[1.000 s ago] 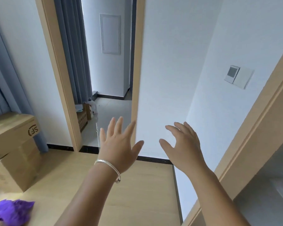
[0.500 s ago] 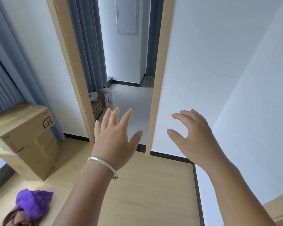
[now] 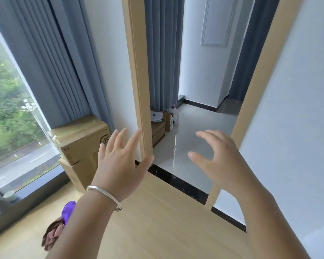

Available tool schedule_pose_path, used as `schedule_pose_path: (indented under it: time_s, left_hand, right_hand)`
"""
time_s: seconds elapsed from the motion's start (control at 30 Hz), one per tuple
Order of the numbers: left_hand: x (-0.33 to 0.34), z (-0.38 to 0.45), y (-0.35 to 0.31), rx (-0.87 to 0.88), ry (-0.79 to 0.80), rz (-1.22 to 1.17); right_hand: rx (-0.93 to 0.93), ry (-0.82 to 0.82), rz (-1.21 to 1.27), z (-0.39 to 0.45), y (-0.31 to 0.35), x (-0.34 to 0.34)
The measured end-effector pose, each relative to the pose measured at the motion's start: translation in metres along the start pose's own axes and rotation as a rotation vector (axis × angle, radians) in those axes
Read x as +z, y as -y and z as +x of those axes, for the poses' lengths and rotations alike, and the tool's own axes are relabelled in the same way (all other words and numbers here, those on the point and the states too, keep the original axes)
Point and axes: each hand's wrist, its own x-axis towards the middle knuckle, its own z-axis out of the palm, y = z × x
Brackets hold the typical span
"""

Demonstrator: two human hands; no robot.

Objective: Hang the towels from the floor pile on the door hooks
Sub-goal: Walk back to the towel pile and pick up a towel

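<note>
Head view: the left hand (image 3: 118, 165) is raised in front of the body with fingers spread straight and nothing in it; a silver bangle (image 3: 105, 197) sits on its wrist. The right hand (image 3: 221, 161) is raised beside it, well apart, fingers loosely bent and thumb out, also holding nothing. The towels (image 3: 58, 227) lie in a small pile on the wood floor (image 3: 166, 230) at lower left, partly hidden behind the left forearm — a purple one on top, a brown one beneath. Neither hand touches the pile. Stacked boxes (image 3: 82, 146) stand against the curtain (image 3: 60, 62) near the window (image 3: 7, 109). Ahead, a door frame (image 3: 138, 81) opens onto a tiled room in which a white bottle (image 3: 174, 116) stands beside another carton. No door hooks appear in this view, so their position and load cannot be stated. Task status, as a judgement: at least two towels remain on the floor, and no towel is in hand. The step in hand is probably a reach down and left to the pile; lifting, carrying and hanging each towel remain — whether any towel is already hung cannot be told.
</note>
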Motion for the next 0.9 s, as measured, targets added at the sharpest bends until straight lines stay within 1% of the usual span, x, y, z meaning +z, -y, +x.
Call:
schedule_pose_path:
  time_s: [0.17,0.23,0.47,0.63,0.73,0.9]
  left_hand:
    - [0.004,0.038,0.011,-0.171,-0.079,0.036]
    - [0.006,0.046,0.020,-0.233,-0.075,0.059]
    - [0.005,0.059,0.077,-0.465,-0.086,0.070]
    - [-0.004,0.063,0.146,-0.606,-0.110,0.081]
    - [-0.010,0.074,0.211,-0.714,-0.154,0.063]
    - [-0.009,0.092,0.318,-0.842,-0.184,0.030]
  right_hand:
    - [-0.106,0.103,0.080,0.076,-0.011,0.018]
    - [-0.155,0.157,0.108,0.099,-0.008,0.032]
    - [-0.332,0.366,0.141,0.161,0.037,0.099]
    - [-0.410,0.488,0.134,0.197,0.080,0.163]
    - [-0.484,0.562,0.104,0.226,0.120,0.219]
    - [-0.595,0.676,0.046,0.277,0.194,0.314]
